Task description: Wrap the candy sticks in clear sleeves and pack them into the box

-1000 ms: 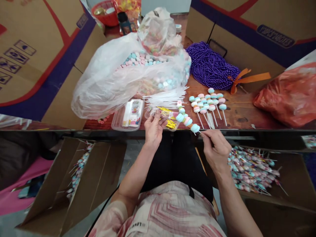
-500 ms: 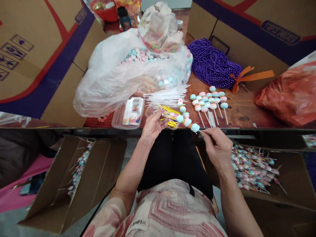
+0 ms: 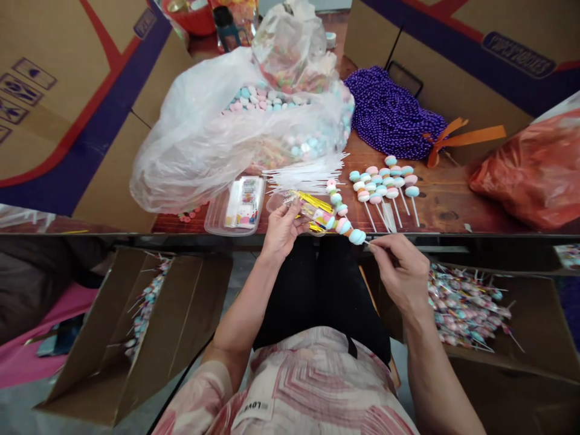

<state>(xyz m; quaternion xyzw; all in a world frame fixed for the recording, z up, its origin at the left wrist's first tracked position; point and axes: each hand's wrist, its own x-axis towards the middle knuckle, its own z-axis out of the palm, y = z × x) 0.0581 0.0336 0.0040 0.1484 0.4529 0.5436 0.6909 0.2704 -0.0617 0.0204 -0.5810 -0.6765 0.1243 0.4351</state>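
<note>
- A candy skewer (image 3: pixel 357 236) slants at the front edge of a wooden table (image 3: pixel 446 202), its pastel pieces clear of any fingers.
- The right hand (image 3: pixel 401 266) pinches the bare stick end, thumb pressed to forefinger, probably to steer the skewer without touching the candies.
- The left hand (image 3: pixel 281 232) has thumb and fingertips drawn together on a clear sleeve (image 3: pixel 312 212), its printed end near the candies, seemingly to steady it; whether the foremost candy sits inside cannot be told.
- Yellow ties (image 3: pixel 308 198) lie just beyond the left hand, near the front edge, likely for an easy reach.
- Farther left, a clear tray (image 3: pixel 211 219) of printed sleeves (image 3: pixel 244 202) sits along the same edge; white sticks (image 3: pixel 303 178) are heaped behind the ties.
- Unwrapped skewers (image 3: pixel 385 181) lie together at right, sticks toward the front edge, presumably for quick gripping.
- Below that edge, at right, a carton (image 3: pixel 539 326) holds wrapped skewers (image 3: pixel 469 308).
</note>
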